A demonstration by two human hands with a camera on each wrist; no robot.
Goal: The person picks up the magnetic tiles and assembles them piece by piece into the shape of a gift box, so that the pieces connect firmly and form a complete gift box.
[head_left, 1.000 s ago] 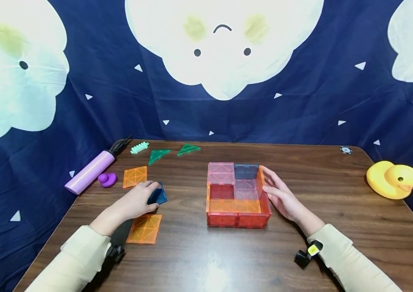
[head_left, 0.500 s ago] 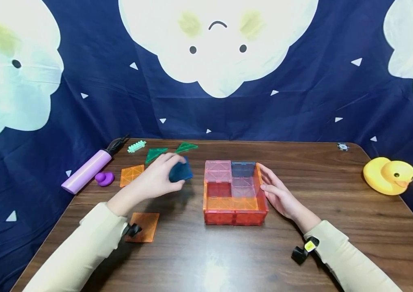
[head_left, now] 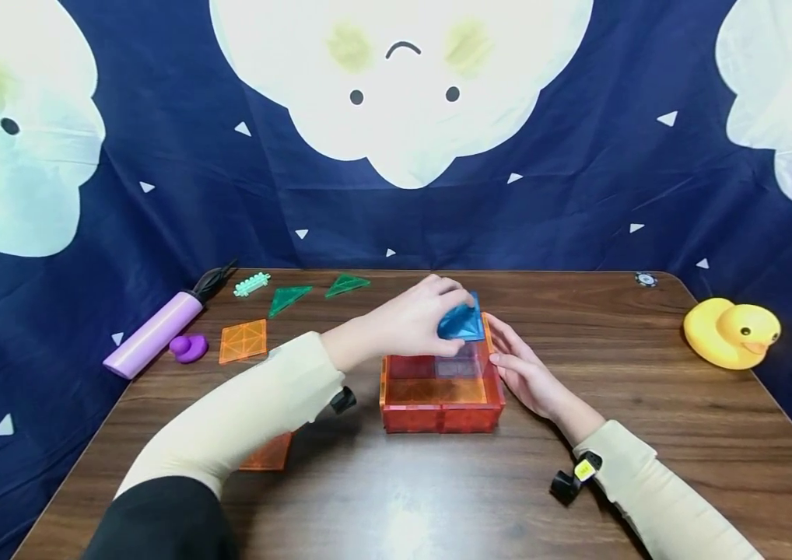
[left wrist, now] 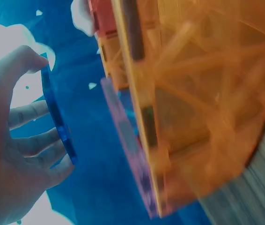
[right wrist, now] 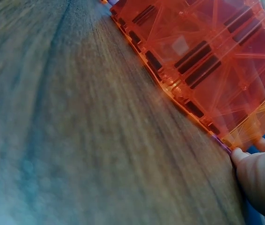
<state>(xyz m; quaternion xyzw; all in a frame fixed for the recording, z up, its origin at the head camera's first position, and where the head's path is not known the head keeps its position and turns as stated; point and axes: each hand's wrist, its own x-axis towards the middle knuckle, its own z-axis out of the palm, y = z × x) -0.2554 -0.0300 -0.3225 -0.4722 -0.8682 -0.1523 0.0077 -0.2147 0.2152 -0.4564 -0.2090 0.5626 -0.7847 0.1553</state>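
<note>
My left hand pinches the edges of a blue translucent square magnetic tile, thumb on one edge and fingers on the opposite one. It hangs above the back right part of an open box built of magnetic tiles, with red and orange walls. In the left wrist view the blue tile appears edge-on, apart from the box's orange wall. My right hand rests against the box's right side, its thumb and fingers touching the orange wall. The left hand hides the box's back wall and pink top tile.
Left of the box lie two orange square tiles, one partly under my left sleeve, and two green triangle tiles. Further left are a small purple duck, a lilac pump and a mint piece. A yellow duck sits far right.
My left hand has lifted the blue tile from beside the orange tiles and carried it right, over the box. The right hand stays at the box's side.
</note>
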